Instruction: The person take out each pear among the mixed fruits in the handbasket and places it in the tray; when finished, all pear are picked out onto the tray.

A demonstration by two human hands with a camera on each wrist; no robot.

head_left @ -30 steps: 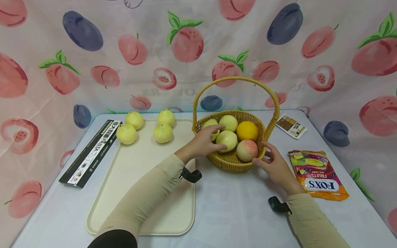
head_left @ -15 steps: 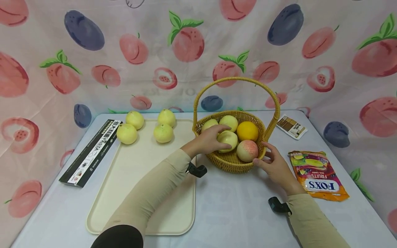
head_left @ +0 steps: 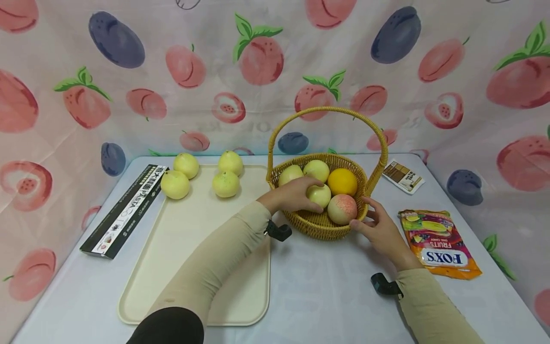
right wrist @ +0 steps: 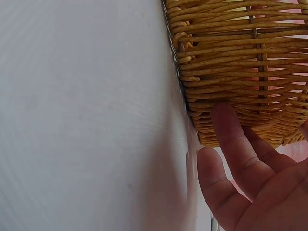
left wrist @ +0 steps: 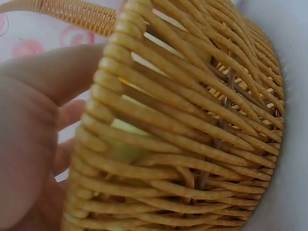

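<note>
So the person's left hand [head_left: 297,195] is reaching over the left side of a wicker basket [head_left: 320,232], thumb and fingers curled around opposite sides of a pale green fruit [head_left: 319,197]. That fruit's inside the basket, right up against or super close to a peach [head_left: 342,209]; honestly can't tell if its underside is touching anything. From the left wrist you mostly get woven wall, with a bit of green through the gaps. The right hand [head_left: 382,234] is at the opposite side of the basket, fingers loosely spread, thumb and fingertips just resting against the rim and outer wall. Also in there: an orange [head_left: 342,182] plus two more pale fruits [head_left: 317,170] toward the back. Over on the left there's a cream tray [head_left: 240,296] with four pale round fruits [head_left: 225,184] grouped at its far end, and a long black-and-white pasta box [head_left: 124,210] lying beside it. Right of the basket, a Fox's candy bag [head_left: 440,243] and a small brown-and-white packet [head_left: 404,177] are lying on the white tablecloth [head_left: 326,291].
</note>
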